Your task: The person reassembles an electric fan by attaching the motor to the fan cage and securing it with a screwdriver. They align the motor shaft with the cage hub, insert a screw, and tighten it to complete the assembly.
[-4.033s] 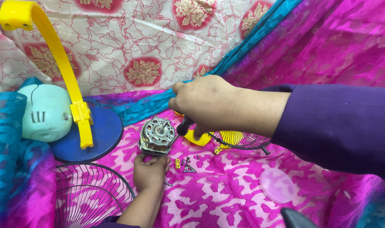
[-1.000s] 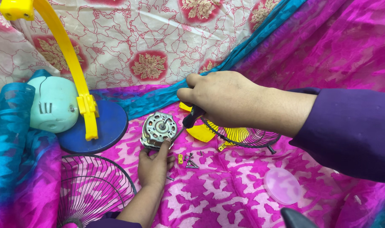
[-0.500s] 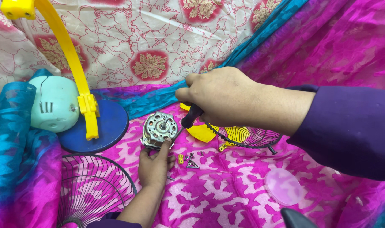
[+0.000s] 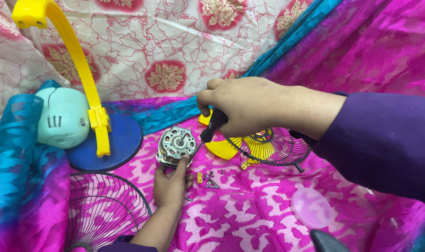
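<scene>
**Metal motor pinned down, screwdriver at its edge**

Metal was the middle of it all: a small round motor [image 4: 176,146] sat on the pink patterned cloth [image 4: 249,205], and I'll place everything else off that.

Left hand [image 4: 171,183] came up from just below the motor, fingers spread narrow against its near rim, index tip pressed on the casing to brace it. Right hand [image 4: 242,106] was above and right of the motor, fist wrapped tight around a black-handled screwdriver [image 4: 213,125], with the thin shaft slanting down to the motor's right edge. Couldn't tell if the tip was actually seated in a screw, too small.

Just right of the motor lay a little pile of loose screws [image 4: 209,178] and small yellow bits. Further right, a wire fan guard [image 4: 273,147] over a yellow blade. Left of the motor, a blue round base [image 4: 121,140] with a yellow arm [image 4: 84,70].

My take: keep the shaft square to the screw, push down firmly, and brace the motor hard, or the tip would probably slip.
</scene>
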